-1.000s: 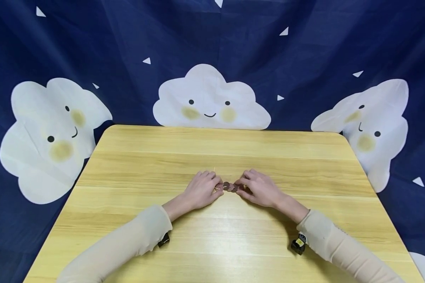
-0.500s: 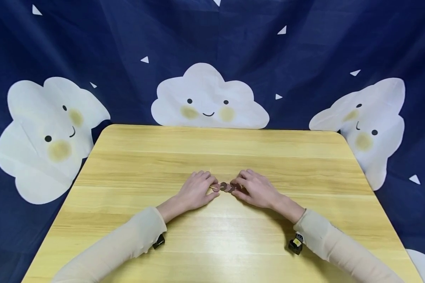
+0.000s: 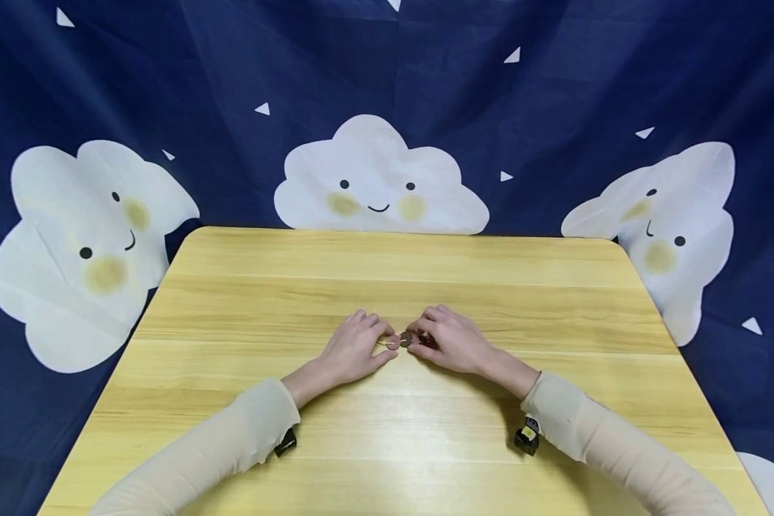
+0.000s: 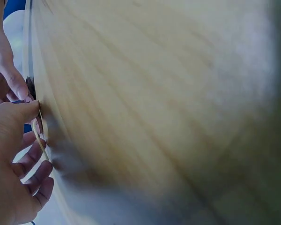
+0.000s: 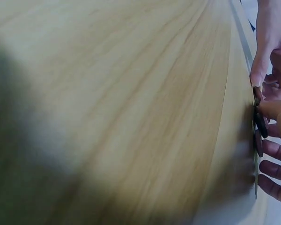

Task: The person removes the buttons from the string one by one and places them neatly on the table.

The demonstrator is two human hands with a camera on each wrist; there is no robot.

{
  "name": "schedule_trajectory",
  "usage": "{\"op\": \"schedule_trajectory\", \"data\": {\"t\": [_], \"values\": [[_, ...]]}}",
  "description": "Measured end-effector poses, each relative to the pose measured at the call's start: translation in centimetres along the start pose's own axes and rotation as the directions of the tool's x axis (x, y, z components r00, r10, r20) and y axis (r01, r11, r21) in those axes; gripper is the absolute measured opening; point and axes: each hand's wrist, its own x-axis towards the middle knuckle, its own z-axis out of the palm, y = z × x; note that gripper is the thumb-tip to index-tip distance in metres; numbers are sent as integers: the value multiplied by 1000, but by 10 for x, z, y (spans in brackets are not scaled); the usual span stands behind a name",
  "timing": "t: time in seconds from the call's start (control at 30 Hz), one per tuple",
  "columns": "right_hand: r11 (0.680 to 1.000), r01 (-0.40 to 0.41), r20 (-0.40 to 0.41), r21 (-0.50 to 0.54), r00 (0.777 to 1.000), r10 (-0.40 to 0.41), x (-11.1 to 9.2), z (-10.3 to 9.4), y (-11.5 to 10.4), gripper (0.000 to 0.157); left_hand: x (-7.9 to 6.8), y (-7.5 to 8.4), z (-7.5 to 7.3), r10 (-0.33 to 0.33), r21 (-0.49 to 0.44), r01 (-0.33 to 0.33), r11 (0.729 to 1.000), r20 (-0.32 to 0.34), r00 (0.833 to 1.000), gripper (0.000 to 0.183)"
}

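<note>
Small round brown discs, overlapping in a short row, lie between the two hands on a thin pale yellow cord (image 4: 40, 141). They look like buttons, but the exact kind is too small to tell. My left hand (image 3: 355, 347) pinches the reddish-brown disc (image 3: 393, 343) at the left end between thumb and fingers, with the cord trailing by its fingers. A darker disc (image 3: 406, 339) sits just right of it, gripped by the thumb and fingertips of my right hand (image 3: 454, 341). Further discs (image 5: 258, 143) show beneath the right fingers in the right wrist view, partly hidden.
Both hands are over the middle of a light wooden table (image 3: 387, 430). Behind its far edge hangs a dark blue cloth (image 3: 232, 57) with white smiling clouds (image 3: 377, 165). A small black wrist camera (image 3: 527, 437) hangs under the right sleeve, another (image 3: 286, 442) under the left.
My right hand has slid left along the row to the darker disc, covering discs that showed before. The left hand has shifted slightly left, still pinching the end disc.
</note>
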Motion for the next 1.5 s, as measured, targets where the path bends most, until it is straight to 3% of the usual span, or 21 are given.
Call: {"op": "schedule_trajectory", "data": {"t": [0.7,1.5], "values": [[998,59,-47,-6,997,-59,9,11,-4,28,3,-4,0,-7,-41,8,999,13,1000,30],[998,56,-1,-5,998,-56,9,9,-4,28,-2,-16,-12,-7,-114,14,993,58,998,24]]}}
